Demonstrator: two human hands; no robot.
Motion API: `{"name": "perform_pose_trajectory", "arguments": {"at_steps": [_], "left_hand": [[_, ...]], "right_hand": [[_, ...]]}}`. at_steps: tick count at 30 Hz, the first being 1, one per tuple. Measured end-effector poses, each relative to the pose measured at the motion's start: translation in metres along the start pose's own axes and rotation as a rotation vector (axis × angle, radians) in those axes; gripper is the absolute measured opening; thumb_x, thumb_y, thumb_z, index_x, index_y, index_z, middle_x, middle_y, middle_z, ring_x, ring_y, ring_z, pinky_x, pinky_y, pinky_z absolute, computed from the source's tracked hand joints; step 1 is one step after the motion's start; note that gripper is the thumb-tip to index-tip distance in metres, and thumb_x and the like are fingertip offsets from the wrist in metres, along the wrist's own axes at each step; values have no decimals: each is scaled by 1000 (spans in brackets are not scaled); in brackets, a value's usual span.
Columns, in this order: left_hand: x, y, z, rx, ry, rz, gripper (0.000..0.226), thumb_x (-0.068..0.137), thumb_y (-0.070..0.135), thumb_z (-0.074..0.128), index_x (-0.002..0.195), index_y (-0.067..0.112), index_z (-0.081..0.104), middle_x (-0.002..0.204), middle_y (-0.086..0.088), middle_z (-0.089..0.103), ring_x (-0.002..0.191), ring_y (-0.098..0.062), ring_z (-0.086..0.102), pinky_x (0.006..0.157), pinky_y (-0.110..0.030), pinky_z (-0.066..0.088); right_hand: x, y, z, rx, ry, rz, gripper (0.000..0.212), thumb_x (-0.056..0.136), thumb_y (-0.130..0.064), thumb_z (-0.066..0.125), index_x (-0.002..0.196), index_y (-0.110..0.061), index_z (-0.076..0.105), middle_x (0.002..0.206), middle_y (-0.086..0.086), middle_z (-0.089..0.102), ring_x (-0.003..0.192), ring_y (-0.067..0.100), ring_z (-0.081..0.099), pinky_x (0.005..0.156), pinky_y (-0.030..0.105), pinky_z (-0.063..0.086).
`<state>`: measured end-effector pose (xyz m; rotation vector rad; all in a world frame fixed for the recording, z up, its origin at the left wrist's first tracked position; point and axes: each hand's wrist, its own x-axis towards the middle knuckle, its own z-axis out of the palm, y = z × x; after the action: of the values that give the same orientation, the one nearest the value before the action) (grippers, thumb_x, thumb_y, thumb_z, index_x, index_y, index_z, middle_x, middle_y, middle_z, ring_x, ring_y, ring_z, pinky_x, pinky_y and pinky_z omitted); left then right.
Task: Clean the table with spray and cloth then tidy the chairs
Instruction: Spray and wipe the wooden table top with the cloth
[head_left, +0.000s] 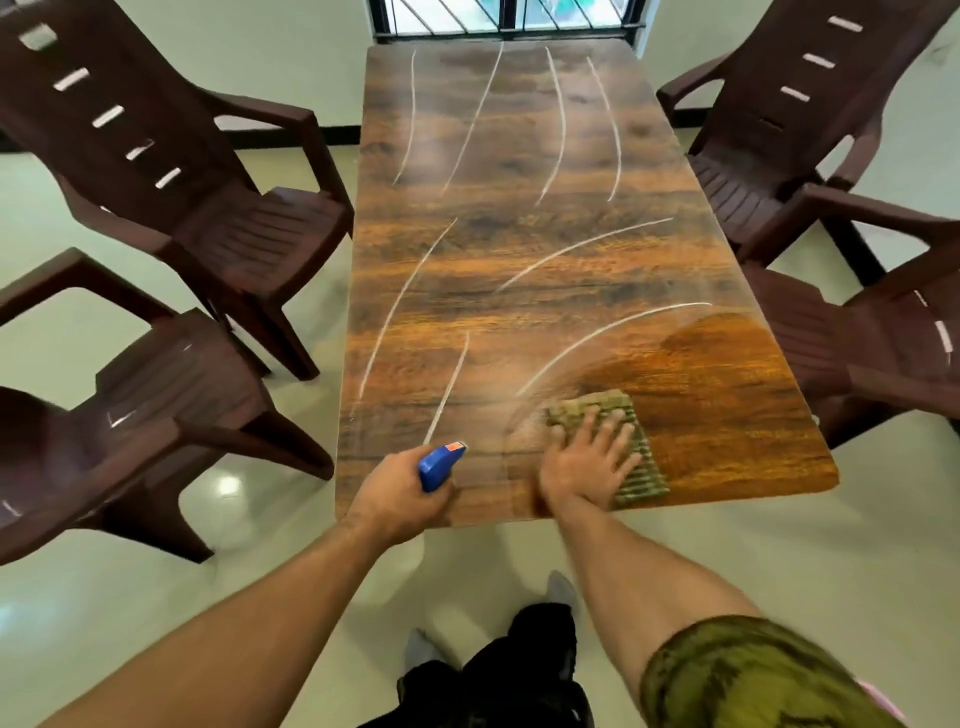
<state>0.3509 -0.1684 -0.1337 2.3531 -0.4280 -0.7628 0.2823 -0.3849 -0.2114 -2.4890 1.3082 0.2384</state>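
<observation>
While the right hand (587, 457) lay flat on the cloth (644, 480), fingers straight and spread, it pressed the cloth onto the table (519, 249) close to the near right corner. The cloth was a folded olive-green pad, partly covered by the palm. It looked soft, light and limp. Judged from that, it would bunch or slip out if pushed from one edge, so pressure was best applied through the whole palm at its middle. On a damp, glossy top it would probably glide with little resistance.

The left hand (395, 493) was curled round the spray bottle (439, 465), holding it at the near edge, just beside the cloth on its left. Only the blue head showed. The body was hidden by the hand, so the fill level could not be told. The bottle appeared to be rigid plastic, light, and possibly slick if wet. The neck below the head was the sound place to grip.

White streaks (400, 306) crossed most of the top. A darker patch (727, 374) by the right edge looked already wiped.

The chairs (249, 234), two along each long edge, stood pulled out and angled. They looked like stiff moulded plastic, light enough to move by an armrest or the top of the backrest.
</observation>
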Motion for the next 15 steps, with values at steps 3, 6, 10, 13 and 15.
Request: {"name": "perform_pose_trajectory", "arguments": {"at_steps": [3, 6, 10, 13, 15], "left_hand": [[-7, -16, -10, -18, 49, 6, 17, 82, 40, 70, 88, 25, 66, 71, 4, 68, 67, -19, 65, 68, -42, 57], [-10, -29, -18, -32, 53, 20, 19, 80, 42, 71, 91, 26, 68, 71, 7, 69, 66, -16, 66, 66, -38, 57], [-14, -46, -29, -7, 45, 18, 9, 84, 31, 71, 89, 27, 66, 74, 5, 69, 69, -19, 65, 68, -40, 56], [-19, -58, -34, -9, 81, 7, 11, 84, 28, 70, 80, 29, 60, 67, 4, 64, 63, -20, 60, 64, -40, 53], [-25, -69, -39, 6, 91, -21, 10, 85, 29, 69, 83, 27, 60, 69, 3, 65, 64, -19, 61, 65, -40, 52]], "right_hand": [[-62, -29, 35, -136, -39, -542, 67, 101, -54, 25, 159, -22, 23, 168, 8, 12, 155, 28, 1, 121, 50, -6], [-71, -4, 32, -218, -191, -1009, 62, 102, -56, 28, 158, -30, 26, 168, -2, 11, 155, 20, -3, 122, 46, -3], [-32, 29, 12, -189, -122, -789, 61, 103, -57, 29, 158, -37, 14, 167, -9, -6, 155, 16, -8, 124, 40, -8], [-34, 0, 17, -28, 63, -40, 63, 104, -53, 25, 161, -28, 13, 169, 2, -3, 155, 25, -6, 123, 47, -5], [-48, -49, 26, 80, 43, 192, 67, 103, -52, 25, 161, -21, 12, 169, 9, -3, 155, 30, -6, 123, 52, -3]]}}
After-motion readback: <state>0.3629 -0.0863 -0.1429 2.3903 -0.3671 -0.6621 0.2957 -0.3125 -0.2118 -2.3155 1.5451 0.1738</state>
